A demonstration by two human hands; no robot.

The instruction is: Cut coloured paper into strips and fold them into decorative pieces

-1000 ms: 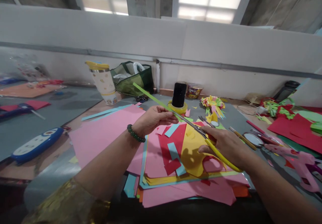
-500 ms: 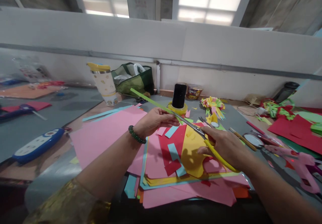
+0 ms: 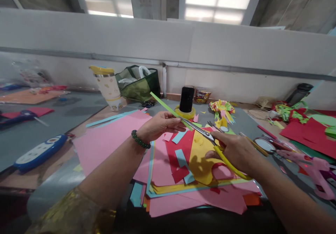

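Note:
Between its thumb and fingers, my left hand pinches a narrow light-green paper strip, whose long end slants up to the left. My right hand grips scissors with yellow handles. Their metal blades meet the strip just right of my left fingertips; a short piece of strip shows past the blades. Below both hands lies a stack of coloured paper, topped by a pink sheet, a red piece and a yellow piece. Small light-blue strips rest on the red piece.
Left stand a tumbler and a green bag. A phone leans upright on a yellow tape roll behind my hands. A frilled paper bundle lies right of it, and a pink glue gun lies far right.
The light-green strip's far end has shifted to the right and now shows a shorter length left of my fingers. My hands and the scissors have barely moved.

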